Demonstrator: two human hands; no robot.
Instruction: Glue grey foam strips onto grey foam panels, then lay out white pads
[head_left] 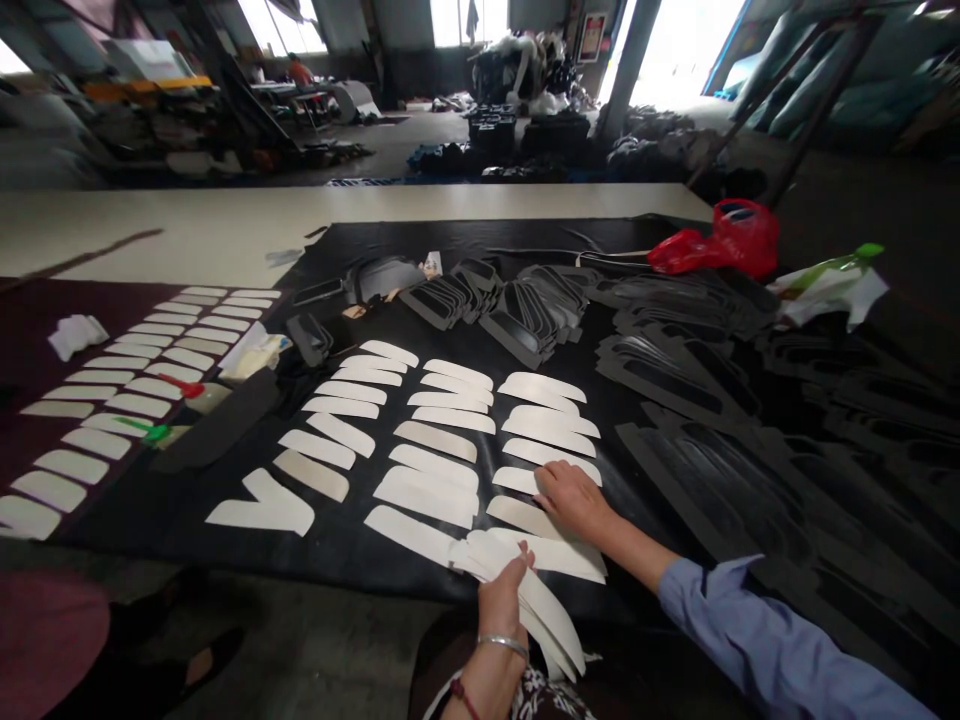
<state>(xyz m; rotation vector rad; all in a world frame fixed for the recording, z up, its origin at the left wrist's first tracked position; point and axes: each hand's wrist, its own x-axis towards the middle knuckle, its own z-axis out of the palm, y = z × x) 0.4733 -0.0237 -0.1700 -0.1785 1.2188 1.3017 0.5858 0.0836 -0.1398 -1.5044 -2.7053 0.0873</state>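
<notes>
A fanned bundle of long, curved white cut pieces is gripped in my left hand, low in front of me at the table's near edge. Over the right-hand column of similar pieces is my right hand, its fingers bent and close together on the right end of one white piece. That piece lies flat on the black sheet. More white pieces lie in three rough columns, some overlapping: a left one, a middle one and the right one.
Stacks of dark cut-out sheets cover the right side. Behind them are a red plastic bag and a white-green bag. On the left, more white pieces lie on maroon material, near red and green-handled tools. Someone's pink-clad leg is at lower left.
</notes>
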